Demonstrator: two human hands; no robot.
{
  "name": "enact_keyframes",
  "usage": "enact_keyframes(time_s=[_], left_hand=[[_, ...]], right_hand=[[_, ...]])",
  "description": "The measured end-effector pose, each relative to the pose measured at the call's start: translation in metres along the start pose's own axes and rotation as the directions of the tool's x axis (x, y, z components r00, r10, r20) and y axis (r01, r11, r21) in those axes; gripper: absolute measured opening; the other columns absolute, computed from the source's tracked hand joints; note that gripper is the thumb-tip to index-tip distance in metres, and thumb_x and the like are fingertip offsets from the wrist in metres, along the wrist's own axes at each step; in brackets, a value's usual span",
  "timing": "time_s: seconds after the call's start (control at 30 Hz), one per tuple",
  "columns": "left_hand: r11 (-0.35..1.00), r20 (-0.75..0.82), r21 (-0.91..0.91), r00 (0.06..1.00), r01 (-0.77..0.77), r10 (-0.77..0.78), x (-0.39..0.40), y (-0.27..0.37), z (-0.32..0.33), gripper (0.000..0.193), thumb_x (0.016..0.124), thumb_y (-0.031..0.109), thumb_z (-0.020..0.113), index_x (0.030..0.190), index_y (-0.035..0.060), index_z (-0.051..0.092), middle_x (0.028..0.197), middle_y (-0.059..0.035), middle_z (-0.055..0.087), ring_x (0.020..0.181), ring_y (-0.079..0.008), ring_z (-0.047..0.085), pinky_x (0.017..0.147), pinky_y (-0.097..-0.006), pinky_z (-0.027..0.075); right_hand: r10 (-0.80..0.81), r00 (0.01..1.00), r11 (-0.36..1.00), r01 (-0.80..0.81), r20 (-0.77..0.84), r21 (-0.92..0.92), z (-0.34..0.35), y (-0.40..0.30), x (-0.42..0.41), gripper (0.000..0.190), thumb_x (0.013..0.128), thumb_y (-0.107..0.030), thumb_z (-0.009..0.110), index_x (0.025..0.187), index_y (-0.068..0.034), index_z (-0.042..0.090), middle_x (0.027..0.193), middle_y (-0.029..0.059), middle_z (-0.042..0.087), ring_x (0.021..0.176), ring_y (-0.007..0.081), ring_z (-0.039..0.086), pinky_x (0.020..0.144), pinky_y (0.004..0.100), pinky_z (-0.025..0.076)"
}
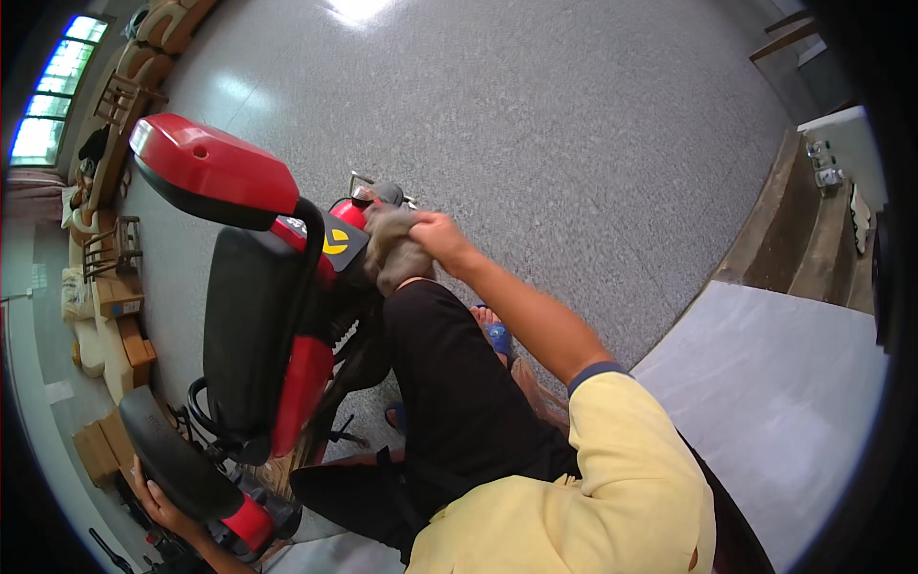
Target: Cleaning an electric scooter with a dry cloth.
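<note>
A grey-brown cloth (401, 244) is bunched in my right hand (441, 240), against the grey and red body of a motorcycle-like vehicle and just above my knee. The vehicle has a long black seat (247, 330), a red and black padded part (215, 168) on a bent black bar, and a grey panel (343, 244) with a yellow emblem. My left hand (159, 506) lies against the outer edge of a curved black padded part (172, 455) at the lower left. Its thumb and palm are partly hidden.
Speckled grey floor (559, 143) spreads beyond the vehicle. Wooden seats and chairs (111, 247), with cardboard boxes (118, 294), line the left side. Brown steps (782, 215) with several plastic bottles (828, 176) stand at right, beside a pale slab (760, 373). My sandalled foot (495, 333) is on the floor.
</note>
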State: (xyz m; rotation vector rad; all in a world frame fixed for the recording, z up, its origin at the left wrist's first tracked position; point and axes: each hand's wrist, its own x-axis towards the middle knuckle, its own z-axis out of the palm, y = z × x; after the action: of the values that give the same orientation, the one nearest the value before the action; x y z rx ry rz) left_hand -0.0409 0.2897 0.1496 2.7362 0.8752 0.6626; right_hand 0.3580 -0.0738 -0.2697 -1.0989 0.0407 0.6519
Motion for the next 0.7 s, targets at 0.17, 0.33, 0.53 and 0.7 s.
enact_keyframes(time_s=[0.17, 0.33, 0.53, 0.7], left_hand=[[0.999, 0.018, 0.020, 0.999, -0.035, 0.035, 0.001, -0.001, 0.002, 0.046, 0.105, 0.017, 0.035, 0.141, -0.0035, 0.054, 0.147, -0.0167, 0.055, 0.137, -0.0293, 0.049, 0.118, -0.0411, 0.031], [1.000, 0.030, -0.005, 0.999, -0.029, 0.029, -0.002, 0.002, -0.002, 0.046, 0.106, 0.018, 0.035, 0.142, -0.0045, 0.053, 0.147, -0.0185, 0.054, 0.139, -0.0310, 0.047, 0.119, -0.0414, 0.029], [0.998, 0.023, -0.054, 1.000, 0.013, -0.012, -0.006, 0.003, -0.002, 0.046, 0.105, 0.017, 0.035, 0.141, -0.0053, 0.053, 0.148, -0.0191, 0.052, 0.141, -0.0310, 0.045, 0.120, -0.0414, 0.028], [1.000, 0.026, -0.010, 1.000, 0.012, -0.012, -0.003, 0.014, 0.000, 0.046, 0.105, 0.015, 0.035, 0.142, -0.0055, 0.052, 0.149, -0.0191, 0.052, 0.141, -0.0308, 0.044, 0.120, -0.0405, 0.027]], right_hand=[[-0.143, 0.857, 0.961, 0.239, -0.494, 0.137, -0.055, -0.033, 0.044, 0.036, 0.089, -0.003, 0.046, 0.118, 0.001, 0.067, 0.106, 0.0097, 0.070, 0.098, 0.0175, 0.066, 0.089, 0.0318, 0.053], [-0.594, 0.793, 0.748, 0.482, -0.136, -0.456, 0.017, -0.072, 0.077, 0.047, 0.087, -0.015, 0.050, 0.132, -0.008, 0.061, 0.104, 0.0135, 0.070, 0.096, 0.0269, 0.066, 0.092, 0.0401, 0.051], [0.067, 0.913, 0.144, 0.389, 0.401, -0.910, 0.098, -0.094, 0.068, 0.036, 0.091, -0.021, 0.050, 0.122, -0.014, 0.069, 0.120, 0.0168, 0.070, 0.118, 0.0345, 0.065, 0.098, 0.0474, 0.051], [-0.070, 0.919, 0.191, 0.394, 0.388, -0.899, 0.063, -0.064, 0.064, 0.032, 0.089, -0.022, 0.052, 0.114, -0.020, 0.073, 0.121, 0.0165, 0.070, 0.115, 0.0339, 0.066, 0.097, 0.0473, 0.052]])
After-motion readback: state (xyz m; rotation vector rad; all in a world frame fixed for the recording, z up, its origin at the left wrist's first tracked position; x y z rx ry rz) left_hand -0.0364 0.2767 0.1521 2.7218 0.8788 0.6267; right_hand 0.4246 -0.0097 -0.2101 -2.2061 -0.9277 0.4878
